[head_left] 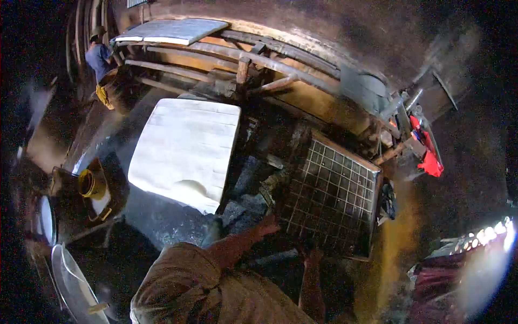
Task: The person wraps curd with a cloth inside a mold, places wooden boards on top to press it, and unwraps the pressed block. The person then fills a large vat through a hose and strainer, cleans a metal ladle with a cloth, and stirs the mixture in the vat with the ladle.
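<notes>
My left hand (pixel 267 224) reaches out to the near left edge of a dark framed grid (pixel 334 189) and seems to touch it. My right hand (pixel 310 252) is at the bottom edge of the same frame. The fingers of both hands are lost in shadow. Thin pale lines divide the grid into small squares, and its wooden rim stands tilted. Left of it lies a large white slab (pixel 186 148) with a rounded dent near its lower edge.
A yellow bucket (pixel 91 184) stands in a tray at the left. Behind, a pole rack (pixel 243 70) carries another pale slab (pixel 172 30). A person (pixel 98 59) in blue stands far left. Red cloth (pixel 430 156) hangs at right.
</notes>
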Motion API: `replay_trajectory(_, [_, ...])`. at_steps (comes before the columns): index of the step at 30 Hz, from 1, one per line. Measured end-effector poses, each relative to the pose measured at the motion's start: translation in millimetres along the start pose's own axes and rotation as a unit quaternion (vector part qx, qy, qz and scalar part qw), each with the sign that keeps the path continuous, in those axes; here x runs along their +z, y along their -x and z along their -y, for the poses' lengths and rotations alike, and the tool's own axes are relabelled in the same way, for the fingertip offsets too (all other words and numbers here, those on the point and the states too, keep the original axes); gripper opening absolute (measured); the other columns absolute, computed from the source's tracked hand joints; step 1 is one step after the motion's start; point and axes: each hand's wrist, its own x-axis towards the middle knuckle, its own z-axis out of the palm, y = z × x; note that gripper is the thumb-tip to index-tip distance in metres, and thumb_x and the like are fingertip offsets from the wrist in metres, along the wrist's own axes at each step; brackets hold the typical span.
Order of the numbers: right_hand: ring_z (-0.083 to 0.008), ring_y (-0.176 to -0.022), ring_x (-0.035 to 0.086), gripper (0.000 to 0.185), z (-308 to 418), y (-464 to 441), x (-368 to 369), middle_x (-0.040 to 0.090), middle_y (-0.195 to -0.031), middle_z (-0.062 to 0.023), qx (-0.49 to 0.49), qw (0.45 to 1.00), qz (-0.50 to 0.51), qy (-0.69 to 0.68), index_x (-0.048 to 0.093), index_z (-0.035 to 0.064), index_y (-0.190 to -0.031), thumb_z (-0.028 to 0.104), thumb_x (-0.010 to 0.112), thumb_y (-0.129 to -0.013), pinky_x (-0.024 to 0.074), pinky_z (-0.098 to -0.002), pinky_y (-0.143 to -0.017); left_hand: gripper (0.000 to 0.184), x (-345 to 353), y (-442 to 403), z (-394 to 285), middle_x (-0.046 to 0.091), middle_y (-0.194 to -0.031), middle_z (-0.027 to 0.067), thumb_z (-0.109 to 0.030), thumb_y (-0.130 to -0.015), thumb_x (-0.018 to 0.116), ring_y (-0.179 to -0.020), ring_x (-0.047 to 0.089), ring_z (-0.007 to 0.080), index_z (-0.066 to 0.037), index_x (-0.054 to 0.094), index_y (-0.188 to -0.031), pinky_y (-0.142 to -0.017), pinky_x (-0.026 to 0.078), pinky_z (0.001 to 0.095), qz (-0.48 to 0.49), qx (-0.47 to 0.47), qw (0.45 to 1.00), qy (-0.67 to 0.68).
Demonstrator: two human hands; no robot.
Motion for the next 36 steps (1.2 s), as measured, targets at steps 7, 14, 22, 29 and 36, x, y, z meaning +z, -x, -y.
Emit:
replay_trajectory(7, [-0.0253, -0.108, 0.053, 0.061, -0.8, -6.7, 19.7, 0.049, -0.125, -0.0151, -0.003, 0.999, 0.01, 0.04, 0.041, 0.0013, -0.13, 0.032, 0.061, -0.081, 0.0407, -0.0338, -0.094, 0.034, -55.6, 27.6, 7.4, 0.063, -0.099, 0.0117, -0.032, -0.081, 0.064, -0.092, 0.06, 0.0233, -0.004, 0.064, -0.1, -0.077, 0.049, 0.0406, 0.084, -0.018, 0.995, -0.047])
replay_trajectory(14, [-0.024, -0.108, 0.053, 0.056, 4.2, -25.8, 97.4, 0.048, -0.127, -0.0139, 0.003, 0.993, 0.026, 0.119, 0.042, 0.0018, -0.13, 0.029, 0.059, -0.084, 0.0402, -0.0331, -0.094, 0.033, -258.6, 88.9, 67.8, 0.063, -0.103, 0.0117, -0.032, -0.082, 0.063, -0.095, 0.06, 0.0235, -0.003, 0.064, -0.101, -0.077, 0.05, 0.0401, 0.108, -0.08, 0.984, -0.121])
replay_trajectory(22, [-0.0226, -0.109, 0.052, 0.051, 53.6, -59.1, 277.9, 0.047, -0.129, -0.0126, -0.033, 0.964, 0.019, 0.264, 0.043, 0.0025, -0.129, 0.026, 0.058, -0.087, 0.0397, -0.0323, -0.094, 0.023, -528.6, 224.5, 189.0, 0.067, -0.087, 0.0072, -0.024, -0.082, 0.057, -0.076, 0.064, 0.0179, -0.009, 0.067, -0.095, -0.064, 0.051, 0.033, -0.483, -0.064, 0.861, -0.145])
replay_trajectory(29, [-0.0213, -0.11, 0.051, 0.046, 211.8, -140.1, 498.0, 0.046, -0.131, -0.0114, -0.314, 0.861, 0.114, 0.384, 0.044, 0.0031, -0.129, 0.024, 0.056, -0.09, 0.0392, -0.0316, -0.095, 0.029, -662.7, 189.1, 169.4, 0.068, -0.097, 0.0105, -0.029, -0.082, 0.052, -0.086, 0.065, 0.0227, -0.008, 0.067, -0.096, -0.071, 0.05, 0.033, -0.616, -0.07, 0.753, 0.22])
replay_trajectory(36, [-0.0088, -0.073, 0.051, 0.02, 288.7, -3.3, 919.7, 0.059, -0.086, -0.0007, -0.52, 0.616, 0.487, 0.335, 0.061, 0.0059, -0.106, 0.008, 0.06, -0.086, 0.0434, -0.023, -0.069, 0.028, -687.3, 129.9, 141.9, 0.064, -0.094, 0.0079, -0.027, -0.085, 0.055, -0.087, 0.059, 0.0175, -0.005, 0.063, -0.1, -0.074, 0.047, 0.0302, -0.474, 0.093, 0.806, 0.343])
